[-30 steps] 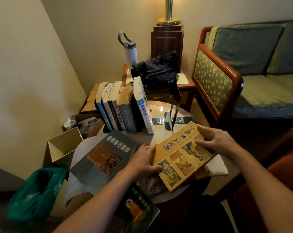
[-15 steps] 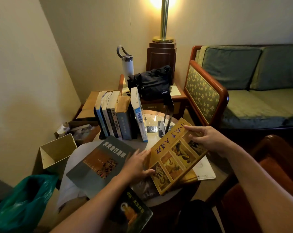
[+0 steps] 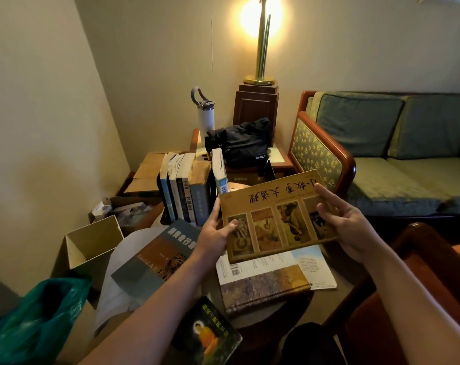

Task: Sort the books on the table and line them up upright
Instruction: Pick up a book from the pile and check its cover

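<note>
Now — both hands (image 3: 281,230) around yellow book (image 3: 276,217)

A lit brass floor lamp (image 3: 263,43) stands at twelve o'clock on a dark wooden pedestal (image 3: 256,106). Just left, a white insulated bottle (image 3: 206,117) stands beside a black fabric bag (image 3: 243,142). A green cushioned wooden sofa (image 3: 397,154) fills two o'clock. An open cardboard box (image 3: 91,242) and green plastic bag (image 3: 36,320) lie toward eight o'clock.
</note>
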Demonstrator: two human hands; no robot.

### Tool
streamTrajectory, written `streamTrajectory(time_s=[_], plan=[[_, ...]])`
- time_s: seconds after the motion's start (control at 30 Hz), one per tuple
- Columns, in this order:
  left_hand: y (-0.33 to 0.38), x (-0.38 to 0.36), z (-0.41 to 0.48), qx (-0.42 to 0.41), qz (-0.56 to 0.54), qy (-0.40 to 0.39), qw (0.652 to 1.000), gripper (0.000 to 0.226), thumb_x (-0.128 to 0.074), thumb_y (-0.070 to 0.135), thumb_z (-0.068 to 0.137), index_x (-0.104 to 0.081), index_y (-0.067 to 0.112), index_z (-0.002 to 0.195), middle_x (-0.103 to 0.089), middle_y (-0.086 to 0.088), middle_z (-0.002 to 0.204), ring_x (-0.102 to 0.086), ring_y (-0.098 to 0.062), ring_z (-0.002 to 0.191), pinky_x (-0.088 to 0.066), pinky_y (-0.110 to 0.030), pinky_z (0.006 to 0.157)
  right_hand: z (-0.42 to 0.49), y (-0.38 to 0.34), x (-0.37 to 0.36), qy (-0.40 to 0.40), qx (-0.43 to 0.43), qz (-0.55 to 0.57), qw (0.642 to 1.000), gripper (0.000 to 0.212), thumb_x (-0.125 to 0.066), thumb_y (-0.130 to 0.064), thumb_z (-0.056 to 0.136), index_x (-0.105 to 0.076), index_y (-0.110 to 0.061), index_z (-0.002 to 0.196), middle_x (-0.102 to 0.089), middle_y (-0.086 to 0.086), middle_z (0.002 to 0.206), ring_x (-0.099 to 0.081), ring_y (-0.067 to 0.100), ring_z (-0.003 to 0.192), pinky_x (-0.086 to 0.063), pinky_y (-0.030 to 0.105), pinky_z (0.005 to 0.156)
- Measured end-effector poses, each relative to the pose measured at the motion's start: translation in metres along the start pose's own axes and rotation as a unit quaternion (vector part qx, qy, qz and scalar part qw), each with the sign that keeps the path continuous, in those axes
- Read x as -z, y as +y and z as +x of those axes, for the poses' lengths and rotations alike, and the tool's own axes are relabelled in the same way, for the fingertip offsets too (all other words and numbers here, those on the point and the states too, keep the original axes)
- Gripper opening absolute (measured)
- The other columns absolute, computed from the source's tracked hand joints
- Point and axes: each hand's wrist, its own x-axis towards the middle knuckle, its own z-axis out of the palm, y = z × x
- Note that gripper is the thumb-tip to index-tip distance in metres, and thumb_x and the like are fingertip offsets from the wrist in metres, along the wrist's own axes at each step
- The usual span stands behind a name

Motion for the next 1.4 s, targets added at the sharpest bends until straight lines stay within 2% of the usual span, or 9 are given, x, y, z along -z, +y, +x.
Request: streamTrajectory(time_s=[0.23,0.5,0.6,0.7,0.87,0.93,1.1,1.27,1.4], plan=[[0.028,0.01,-0.006,-0.084,0.089,0.017,0.992,0.062,-0.056,0.016,0.1,-0.038,0.061,0.14,-0.035,0.007,0.159,-0.039,-0.015,0.14,-0.035,-0.047,0.117,-0.004,0.016,-0.012,-0.019,-0.021,0.099,0.995,0.05,-0.046,-0.01,0.102,-0.055,-0.042,0.14,-0.064,0.005,0.135,-0.066,0.034,0.115,-0.062,0.045,0.077],[0.027,0.02,-0.003,-0.034,-0.023,0.003,0.999,0.053,-0.052,0.004,0.1,-0.057,0.045,0.133,-0.067,-0.002,0.13,-0.067,-0.023,0.116,-0.054,-0.046,0.098,0.003,0.018,-0.022,-0.021,-0.052,0.092,0.994,0.06,-0.055,-0.004,0.096,-0.051,-0.042,0.142,-0.067,0.008,0.127,-0.069,0.038,0.108,-0.063,0.045,0.067],[0.025,0.017,0.001,-0.012,-0.028,-0.003,1.0,0.055,-0.051,0.004,0.101,-0.049,0.038,0.143,-0.067,-0.001,0.126,-0.073,-0.018,0.099,-0.062,-0.032,0.075,0.007,0.012,-0.02,-0.011,-0.045,0.079,0.996,0.055,-0.052,-0.004,0.099,-0.052,-0.039,0.141,-0.071,0.01,0.121,-0.071,0.038,0.104,-0.063,0.044,0.064],[0.022,0.014,0.004,0.005,0.008,-0.014,1.0,0.063,-0.054,0.003,0.099,-0.041,0.039,0.149,-0.053,-0.001,0.133,-0.074,-0.015,0.092,-0.06,-0.026,0.07,0.012,0.004,-0.02,0.006,-0.024,0.032,0.999,0.054,-0.053,-0.002,0.099,-0.054,-0.037,0.14,-0.071,0.008,0.12,-0.073,0.033,0.1,-0.063,0.038,0.061],[0.018,0.014,0.006,0.0,0.013,0.007,1.0,0.09,-0.062,0.002,0.094,-0.013,0.043,0.157,-0.061,-0.001,0.117,-0.074,-0.016,0.089,-0.058,-0.025,0.065,0.025,-0.003,-0.013,-0.006,0.011,-0.077,0.997,0.062,-0.066,-0.013,0.085,-0.057,-0.055,0.13,-0.066,-0.006,0.131,-0.059,0.027,0.126,-0.049,0.059,0.101],[0.023,0.018,0.006,0.001,0.011,0.037,0.999,0.092,-0.066,0.011,0.092,-0.008,0.041,0.157,-0.067,-0.007,0.116,-0.074,-0.02,0.093,-0.058,-0.031,0.072,0.029,-0.007,-0.009,-0.038,0.01,-0.102,0.994,0.073,-0.066,-0.006,0.089,-0.049,-0.056,0.138,-0.066,-0.008,0.13,-0.06,0.025,0.125,-0.048,0.06,0.102],[0.041,0.038,0.004,0.015,0.076,0.009,0.997,0.059,-0.067,0.01,0.092,-0.049,0.036,0.142,-0.066,-0.009,0.119,-0.067,-0.03,0.107,-0.058,-0.037,0.082,0.038,-0.018,-0.016,-0.085,0.02,-0.184,0.979,0.1,-0.068,0.004,0.087,-0.014,-0.042,0.158,-0.062,0.0,0.133,-0.062,0.024,0.122,-0.054,0.055,0.094],[0.04,0.038,-0.006,-0.035,0.104,0.011,0.994,0.043,-0.073,0.009,0.087,-0.066,0.031,0.123,-0.073,-0.003,0.109,-0.069,-0.025,0.104,-0.061,-0.03,0.074,0.035,-0.012,-0.034,-0.026,0.027,-0.229,0.973,0.046,-0.076,-0.022,0.084,-0.061,-0.034,0.126,-0.074,-0.003,0.109,-0.071,0.022,0.104,-0.053,0.059,0.095],[0.046,0.026,0.0,-0.054,0.057,0.072,0.994,0.054,-0.074,0.018,0.087,-0.053,0.032,0.136,-0.071,-0.009,0.114,-0.073,-0.014,0.09,-0.06,-0.025,0.069,0.029,0.016,-0.048,0.016,0.015,-0.253,0.967,0.091,-0.078,-0.05,0.074,-0.034,-0.035,0.152,-0.056,0.001,0.142,-0.051,0.024,0.132,-0.044,0.053,0.108]])
